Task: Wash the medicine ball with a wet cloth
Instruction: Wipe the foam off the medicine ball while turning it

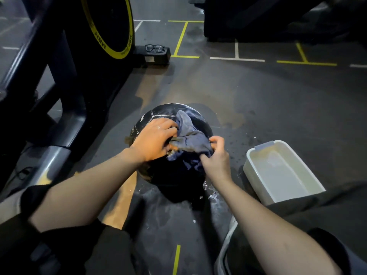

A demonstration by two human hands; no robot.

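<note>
Head view: the medicine ball (158, 116) is seen on the gym floor, just left of a white tub (256, 167) of water. A blue cloth (190, 135), bunched on top, is gripped by the left hand (153, 138) and pinched by the right hand (215, 157). Step judged: cloth being arranged or wrung. Next, wiping across the ball is required

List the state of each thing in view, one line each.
medicine ball: on the floor, wet, partly draped by the cloth
cloth: bunched on the ball, held by both hands
left hand: grips the cloth
right hand: pinches the cloth
tub: open, holds cloudy water
glasses: unfolded, on a black base
</note>
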